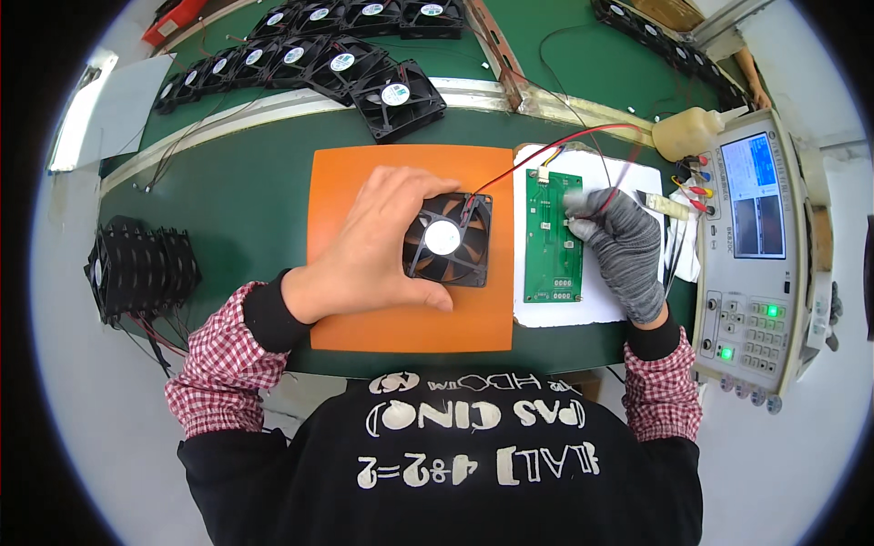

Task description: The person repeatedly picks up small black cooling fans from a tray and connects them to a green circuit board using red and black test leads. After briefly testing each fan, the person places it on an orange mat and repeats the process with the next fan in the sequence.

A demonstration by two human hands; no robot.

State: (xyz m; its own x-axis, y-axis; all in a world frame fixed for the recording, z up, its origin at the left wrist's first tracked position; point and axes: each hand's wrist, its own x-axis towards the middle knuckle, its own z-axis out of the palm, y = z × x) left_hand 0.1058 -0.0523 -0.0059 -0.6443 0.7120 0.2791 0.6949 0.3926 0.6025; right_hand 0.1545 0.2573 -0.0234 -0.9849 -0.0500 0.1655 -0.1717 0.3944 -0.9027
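Observation:
A black square cooling fan (443,238) with a round white label lies on the orange mat (410,318). My bare left hand (369,238) grips it from the left, fingers at its upper edge and thumb along the lower one. From the fan's upper right corner a red wire (546,144) arches over to my right hand (621,241), which wears a grey glove. Its pinched fingers hold the wire's end above the green circuit board (552,259); the fingertips are blurred and the plug is hidden. The board lies on a white pad (596,309), with a white connector (543,174) at its top.
Several fans (341,64) stand in rows at the back left, and a stack of fans (141,268) sits at the left. On the right are a test instrument (756,237) with a lit screen and a yellowish bottle (685,135). Another person's hand (757,89) shows at the far right.

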